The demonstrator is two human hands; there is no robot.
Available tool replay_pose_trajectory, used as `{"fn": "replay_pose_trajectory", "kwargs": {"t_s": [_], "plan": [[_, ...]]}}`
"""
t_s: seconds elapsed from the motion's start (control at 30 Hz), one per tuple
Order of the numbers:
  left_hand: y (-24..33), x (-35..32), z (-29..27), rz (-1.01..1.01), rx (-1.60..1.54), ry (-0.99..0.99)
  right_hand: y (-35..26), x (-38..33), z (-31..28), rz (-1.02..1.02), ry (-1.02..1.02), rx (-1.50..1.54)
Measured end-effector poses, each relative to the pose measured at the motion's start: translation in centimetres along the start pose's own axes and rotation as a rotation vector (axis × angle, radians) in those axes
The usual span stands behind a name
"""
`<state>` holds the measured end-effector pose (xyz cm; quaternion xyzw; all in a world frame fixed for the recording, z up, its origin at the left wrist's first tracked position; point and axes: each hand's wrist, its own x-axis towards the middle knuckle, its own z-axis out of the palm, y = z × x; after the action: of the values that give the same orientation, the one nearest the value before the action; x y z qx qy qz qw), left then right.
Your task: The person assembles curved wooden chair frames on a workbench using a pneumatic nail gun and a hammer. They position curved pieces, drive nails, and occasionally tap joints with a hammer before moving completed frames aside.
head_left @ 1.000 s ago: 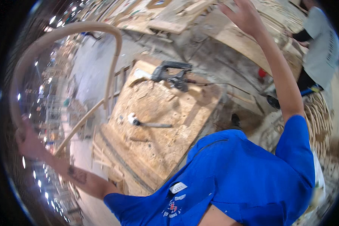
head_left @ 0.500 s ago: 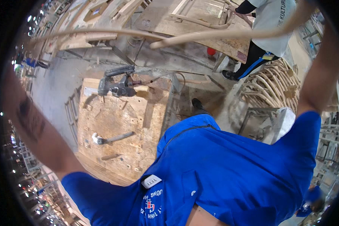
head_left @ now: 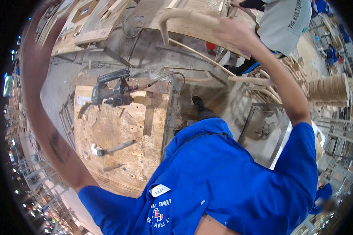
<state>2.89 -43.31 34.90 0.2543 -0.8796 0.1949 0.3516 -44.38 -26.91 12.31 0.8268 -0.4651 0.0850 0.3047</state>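
Note:
My right hand is raised at the upper middle, closed round a bent wooden frame. The frame has a rounded, curved end and a thin straight rod running down to a thicker wooden piece at the right. Motion smears the hand slightly. Up at the left, my left hand is held with its fingers apart, and nothing shows in it. Below, on a worn wooden worktable, lie a black power tool with a hose, a hammer and a small wooden-handled tool.
A co-worker in a pale shirt stands at another wooden bench beyond. Stacked curved wooden parts and a ribbed tan roll are at the right. A metal frame stands on the floor beside me.
The wooden frame, earlier stretched across the top, has swung to the right and turned. My left hand is now apart from it, and my right hand has come into view gripping it.

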Motion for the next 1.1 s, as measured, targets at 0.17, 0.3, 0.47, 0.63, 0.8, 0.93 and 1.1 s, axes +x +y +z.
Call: {"fn": "replay_pose_trajectory", "kwargs": {"t_s": [0.17,0.3,0.47,0.63,0.8,0.93,1.1], "plan": [[-0.9,-6.7,-4.2,-0.32,0.2,-0.257,-9.3,6.1,8.9,0.626,-0.705,0.71],[1.0,-12.0,-3.5,-0.596,0.242,-0.341,-11.9,2.2,21.2,0.536,-0.56,0.752],[8.1,-18.0,-4.5,-0.903,0.321,-0.559,-17.8,0.1,34.0,0.488,-0.524,0.831],[14.6,-15.2,-0.6,-1.113,0.475,-0.863,-22.8,-2.6,43.2,0.601,-0.814,0.952],[16.8,-12.2,6.7,-0.883,0.229,-0.985,-23.1,-6.6,49.9,0.976,-1.01,1.094],[19.2,-14.8,7.4,-0.897,0.087,-1.035,-25.0,-7.8,48.0,0.748,-1.047,1.208],[19.3,-15.2,8.2,-0.823,-0.015,-1.041,-25.3,-9.3,46.0,0.939,-1.111,1.301]]}}
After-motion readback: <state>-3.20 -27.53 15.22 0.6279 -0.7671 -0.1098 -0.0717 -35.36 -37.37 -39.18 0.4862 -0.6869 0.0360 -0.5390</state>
